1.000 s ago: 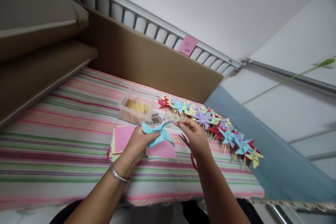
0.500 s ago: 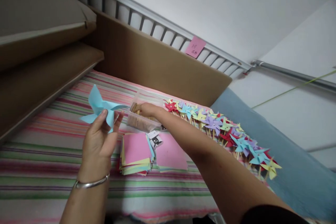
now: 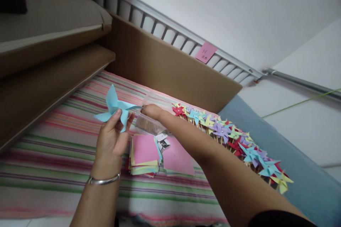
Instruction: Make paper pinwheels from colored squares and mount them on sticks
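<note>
My left hand [image 3: 114,133] pinches a light blue paper pinwheel [image 3: 113,104] between thumb and fingers, its blades folded and standing out. My right hand [image 3: 151,110] is at the clear plastic box [image 3: 151,97], over the thin wooden sticks [image 3: 149,125] inside. Its fingers are curled, and their tips are hidden, so what they hold does not show. In front of the box lies a stack of coloured paper squares [image 3: 145,149] with pink on top. A second pink stack [image 3: 177,158] lies beside it, partly under my right forearm. A small packet of dark bits [image 3: 163,144] rests between the stacks.
Rows of finished pinwheels [image 3: 221,130] on sticks stand along the right side, beyond my right arm. A striped cloth [image 3: 66,156] covers the surface. A brown board [image 3: 170,65] rises behind, and padded brown panels [image 3: 58,53] stand at the left.
The view has shifted, so most things appear a little farther right. My right hand has drawn slightly toward the box's left side, and its fingers look more curled. The left hand still holds the pinwheel.
</note>
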### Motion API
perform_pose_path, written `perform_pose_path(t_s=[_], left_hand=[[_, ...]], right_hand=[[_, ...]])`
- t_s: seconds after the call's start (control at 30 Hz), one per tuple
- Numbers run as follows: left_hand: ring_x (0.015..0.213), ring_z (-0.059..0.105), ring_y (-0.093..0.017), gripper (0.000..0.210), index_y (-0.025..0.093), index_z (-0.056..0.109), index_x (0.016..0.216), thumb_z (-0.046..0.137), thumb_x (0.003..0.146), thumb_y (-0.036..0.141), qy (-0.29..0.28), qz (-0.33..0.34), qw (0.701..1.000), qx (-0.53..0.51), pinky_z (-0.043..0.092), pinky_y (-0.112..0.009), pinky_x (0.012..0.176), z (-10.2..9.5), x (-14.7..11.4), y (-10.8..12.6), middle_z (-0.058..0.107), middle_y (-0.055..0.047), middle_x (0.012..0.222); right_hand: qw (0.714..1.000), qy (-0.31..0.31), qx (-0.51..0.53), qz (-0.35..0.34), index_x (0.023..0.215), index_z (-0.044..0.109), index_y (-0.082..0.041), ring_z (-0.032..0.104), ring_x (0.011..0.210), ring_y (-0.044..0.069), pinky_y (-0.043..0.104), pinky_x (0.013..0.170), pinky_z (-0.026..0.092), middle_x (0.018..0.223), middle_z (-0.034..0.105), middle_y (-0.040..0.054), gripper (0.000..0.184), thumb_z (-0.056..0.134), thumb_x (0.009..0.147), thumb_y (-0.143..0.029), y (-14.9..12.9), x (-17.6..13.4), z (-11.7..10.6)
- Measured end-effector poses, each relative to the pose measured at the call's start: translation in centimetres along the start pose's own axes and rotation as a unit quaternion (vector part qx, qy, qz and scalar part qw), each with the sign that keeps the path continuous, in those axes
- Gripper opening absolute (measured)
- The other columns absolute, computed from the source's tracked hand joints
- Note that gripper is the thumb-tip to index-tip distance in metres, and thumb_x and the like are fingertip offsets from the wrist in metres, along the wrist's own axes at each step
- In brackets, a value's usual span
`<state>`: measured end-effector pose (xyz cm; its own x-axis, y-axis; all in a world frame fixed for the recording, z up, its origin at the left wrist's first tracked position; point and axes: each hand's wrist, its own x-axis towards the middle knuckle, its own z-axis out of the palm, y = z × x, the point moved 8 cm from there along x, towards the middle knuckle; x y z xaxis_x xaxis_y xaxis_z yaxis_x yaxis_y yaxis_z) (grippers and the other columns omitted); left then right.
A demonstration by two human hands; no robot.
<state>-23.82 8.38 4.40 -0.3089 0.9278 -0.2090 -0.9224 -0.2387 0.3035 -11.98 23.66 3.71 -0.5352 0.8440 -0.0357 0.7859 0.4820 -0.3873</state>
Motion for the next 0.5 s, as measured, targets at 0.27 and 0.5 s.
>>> perform_pose_path(t_s=[0.27, 0.5], left_hand=[[0.069, 0.063, -0.013, 0.021, 0.016, 0.071, 0.073, 0.081, 0.055, 0.021, -0.108, -0.001, 0.977, 0.182, 0.051, -0.026, 0.071, 1.6, -0.7, -2.1, 0.071, 0.000, 0.073], [0.065, 0.061, -0.018, 0.010, 0.018, 0.073, 0.065, 0.078, 0.060, 0.024, -0.272, 0.034, 0.839, 0.470, 0.048, -0.026, 0.060, 3.0, -8.7, -3.6, 0.069, -0.005, 0.070]], right_hand=[[0.993, 0.115, 0.012, 0.014, 0.070, 0.058, -0.014, 0.061, 0.085, 0.016, 0.026, 0.080, 0.042, 0.083, 0.067, 0.0073, 0.008, 0.052, 0.074, -0.010, -1.2, -6.0, -10.5], [0.874, 0.178, 0.446, 0.071, 0.081, 0.056, -0.017, 0.050, 0.048, 0.007, 0.018, 0.043, 0.035, 0.064, 0.061, -0.0024, 0.012, 0.059, 0.073, -0.026, -3.4, -23.0, -10.9]])
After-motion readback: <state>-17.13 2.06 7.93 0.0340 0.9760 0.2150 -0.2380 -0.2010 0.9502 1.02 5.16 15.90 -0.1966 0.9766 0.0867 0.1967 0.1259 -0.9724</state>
